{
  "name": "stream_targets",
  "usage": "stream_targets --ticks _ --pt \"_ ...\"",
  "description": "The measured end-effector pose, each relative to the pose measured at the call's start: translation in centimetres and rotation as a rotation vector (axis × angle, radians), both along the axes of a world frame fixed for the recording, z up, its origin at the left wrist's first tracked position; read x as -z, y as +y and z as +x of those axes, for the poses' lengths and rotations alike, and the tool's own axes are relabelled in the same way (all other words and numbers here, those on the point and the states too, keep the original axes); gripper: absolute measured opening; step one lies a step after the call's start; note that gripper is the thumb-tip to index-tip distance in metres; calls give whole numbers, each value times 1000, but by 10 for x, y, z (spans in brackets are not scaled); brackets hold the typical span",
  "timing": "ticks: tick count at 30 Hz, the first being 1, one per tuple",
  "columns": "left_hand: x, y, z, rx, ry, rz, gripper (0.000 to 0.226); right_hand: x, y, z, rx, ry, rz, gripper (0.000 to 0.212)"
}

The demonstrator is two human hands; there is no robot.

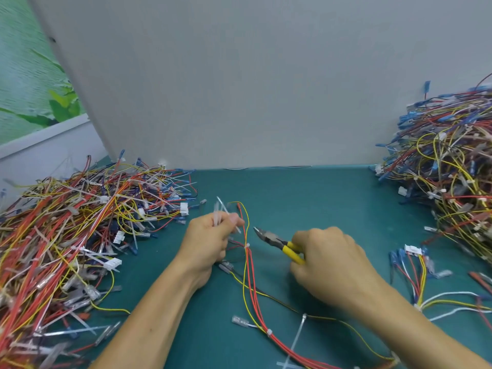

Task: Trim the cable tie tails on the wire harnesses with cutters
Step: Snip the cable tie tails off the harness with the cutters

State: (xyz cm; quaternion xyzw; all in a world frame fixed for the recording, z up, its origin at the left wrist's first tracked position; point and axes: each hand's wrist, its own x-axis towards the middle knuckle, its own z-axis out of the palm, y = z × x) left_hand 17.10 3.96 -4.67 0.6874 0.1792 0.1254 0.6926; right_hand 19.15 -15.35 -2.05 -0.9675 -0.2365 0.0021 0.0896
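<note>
Head view. I am watching the left hand (210, 241) pinching a bunch of clear tie tails (218, 214). The harness (250, 272) is looping up beside its fingers, mid-mat (319, 198).

The right hand (327, 257) is gripping the yellow-handled cutters (277, 242), tips nearly closed, just beside the red and yellow wires.

I am judging this as mid-trim: one long tail (298, 334) is lying uncut toward the near edge. Next move is calling for cutting it flush without nicking insulation.

The left pile (66, 230) and right pile (452, 182) are flanking the side edges.
</note>
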Motion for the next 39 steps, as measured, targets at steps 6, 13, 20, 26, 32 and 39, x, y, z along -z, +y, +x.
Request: stream_targets --ticks 6,13,20,26,32,39 --pt "-7 -2 -2 -20 -66 -248 30 -25 -32 5 -134 260 -27 20" --pt "-17 -16 -4 -47 -147 -273 27 -6 -46 -18 -210 334 -17 33" --pt "-17 -24 -6 -50 -163 -255 50 10 -40 -18 -276 253 130 21" --pt "-2 -44 -7 57 -190 -299 42 13 -45 -4 -260 230 289 15" --pt "8 -46 -17 425 -204 701 22 15 -51 14 -41 424 771 9" --pt "6 -58 -17 442 -351 938 22 16 -46 15 14 525 872 10"
